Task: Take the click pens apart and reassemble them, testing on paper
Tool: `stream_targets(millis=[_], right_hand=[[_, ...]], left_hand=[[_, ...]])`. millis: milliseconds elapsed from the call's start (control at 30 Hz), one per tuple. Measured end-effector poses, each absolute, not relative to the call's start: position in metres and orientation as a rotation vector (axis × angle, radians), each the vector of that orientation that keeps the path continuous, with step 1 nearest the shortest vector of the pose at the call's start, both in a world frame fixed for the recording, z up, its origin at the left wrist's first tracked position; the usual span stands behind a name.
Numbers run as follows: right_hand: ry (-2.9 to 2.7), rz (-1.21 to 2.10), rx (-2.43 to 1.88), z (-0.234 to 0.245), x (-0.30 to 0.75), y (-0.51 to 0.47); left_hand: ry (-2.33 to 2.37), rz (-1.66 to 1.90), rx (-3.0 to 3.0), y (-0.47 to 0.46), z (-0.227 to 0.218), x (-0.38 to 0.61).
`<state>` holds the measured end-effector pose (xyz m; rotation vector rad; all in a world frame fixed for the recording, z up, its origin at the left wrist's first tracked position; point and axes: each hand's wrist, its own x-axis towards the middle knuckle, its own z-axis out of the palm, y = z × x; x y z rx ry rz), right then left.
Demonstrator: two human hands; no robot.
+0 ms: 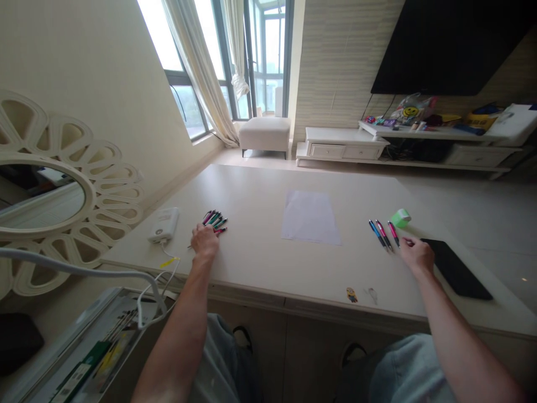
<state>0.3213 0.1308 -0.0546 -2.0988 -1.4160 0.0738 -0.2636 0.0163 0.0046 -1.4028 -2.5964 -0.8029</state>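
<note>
On the left of the white table, my left hand is closed over a red pen, whose end sticks out past the fingers. Just beyond it lies a bunch of several pens with green, purple and dark barrels. My right hand is at the right side, fingers closed around a dark reddish pen, mostly hidden by them. Left of that hand lie a blue pen and two pink pens, one pink pen in the middle and another pink pen closest to the fingers.
A white sheet of paper lies mid-table. A green and white block-like object stands behind my right hand, with a black flat pad beside it. At left sits a white box with a cable. Stickers mark the front edge.
</note>
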Motion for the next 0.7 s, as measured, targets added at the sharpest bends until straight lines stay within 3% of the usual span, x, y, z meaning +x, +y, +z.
stream_targets(millis=[267, 300, 367, 433, 500, 600, 700], right_hand=[[-1.243, -0.061, -1.993, -0.025, 0.313, 0.117], [-1.244, -0.085, -1.917, -0.018, 0.305, 0.113], [-1.276, -0.001, -1.78, -0.004, 0.28, 0.103], [-1.36, 0.267, -1.646, 0.006, 0.243, 0.088], [-1.427, 0.736, -1.448, 0.011, 0.198, 0.071], [-1.472, 1.489, -1.178, 0.012, 0.137, 0.049], [-1.369, 1.908, -0.973, 0.015, 0.103, 0.04]], left_hand=[[-2.544, -1.138, -1.456, 0.018, 0.022, -0.24], [-2.528, -1.255, -1.492, 0.018, 0.025, -0.231], [-2.447, -1.965, -1.561, 0.019, 0.031, -0.207], [-2.287, -2.731, -1.603, 0.021, 0.034, -0.179], [-2.061, -3.272, -1.594, 0.025, 0.035, -0.151], [-1.848, -3.674, -1.532, 0.033, 0.033, -0.117], [-1.851, -3.76, -1.519, 0.042, 0.03, -0.094]])
